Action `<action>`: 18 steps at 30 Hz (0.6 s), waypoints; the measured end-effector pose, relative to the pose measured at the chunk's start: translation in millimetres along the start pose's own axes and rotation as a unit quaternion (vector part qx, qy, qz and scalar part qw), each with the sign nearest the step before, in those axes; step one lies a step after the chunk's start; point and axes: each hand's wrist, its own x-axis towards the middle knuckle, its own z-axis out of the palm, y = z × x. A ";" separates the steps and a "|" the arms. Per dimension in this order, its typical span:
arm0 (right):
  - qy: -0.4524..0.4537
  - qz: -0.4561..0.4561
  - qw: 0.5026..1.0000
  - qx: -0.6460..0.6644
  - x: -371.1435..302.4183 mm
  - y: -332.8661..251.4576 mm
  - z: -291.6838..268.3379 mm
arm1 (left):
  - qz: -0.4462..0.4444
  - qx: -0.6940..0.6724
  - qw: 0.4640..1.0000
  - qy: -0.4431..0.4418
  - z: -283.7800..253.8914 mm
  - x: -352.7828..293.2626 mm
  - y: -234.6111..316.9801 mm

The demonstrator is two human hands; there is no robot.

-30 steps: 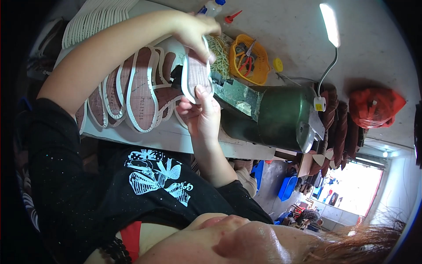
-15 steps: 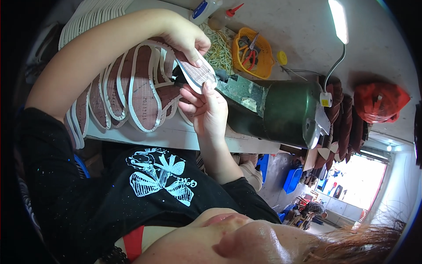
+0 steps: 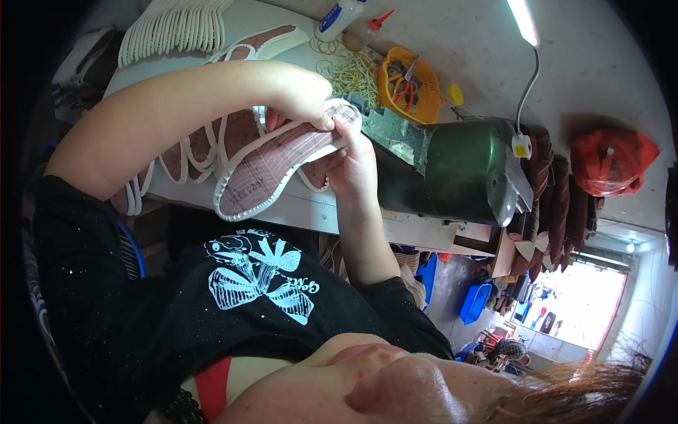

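A long insole with red-brown plaid fabric and a white ribbed rim hangs slantwise above the table edge, its wide end toward my body. My left hand reaches over from the left and is closed on its narrow end. From below, my right hand pinches that same end, thumb on the fabric face and other fingers mostly hidden. The narrow end lies beside the tip of a green machine, which looks like a sewing machine. Several similar insoles lie overlapped on the table behind, partly covered by my left forearm.
A row of white-edged soles stands at the far left. Beyond my hands are a pile of pale cords, a bottle with a red nozzle and a yellow basket of tools. A lamp and a red bag are right.
The insole has swung round, its wide end now toward my body and its whole length showing. My left hand has lowered toward my right. The view has shifted slightly.
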 end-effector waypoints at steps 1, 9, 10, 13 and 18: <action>-0.004 0.000 1.000 -0.007 -0.2 -1.6 -0.5 | -0.003 -0.009 1.000 0.029 4.0 -0.4 1.3; -0.032 0.018 0.999 0.033 7.5 6.8 12.8 | 0.051 -0.191 0.979 0.047 -7.4 16.9 -48.5; -0.030 0.016 0.999 0.037 7.7 6.0 11.4 | 0.049 -0.187 0.980 0.044 -8.2 17.9 -45.8; -0.045 0.012 0.998 0.031 4.8 2.1 7.6 | 0.060 -0.194 0.979 0.035 -5.5 19.4 -38.7; -0.046 0.015 0.998 0.035 5.9 2.6 4.1 | 0.049 -0.221 0.974 0.030 -3.5 20.3 -38.7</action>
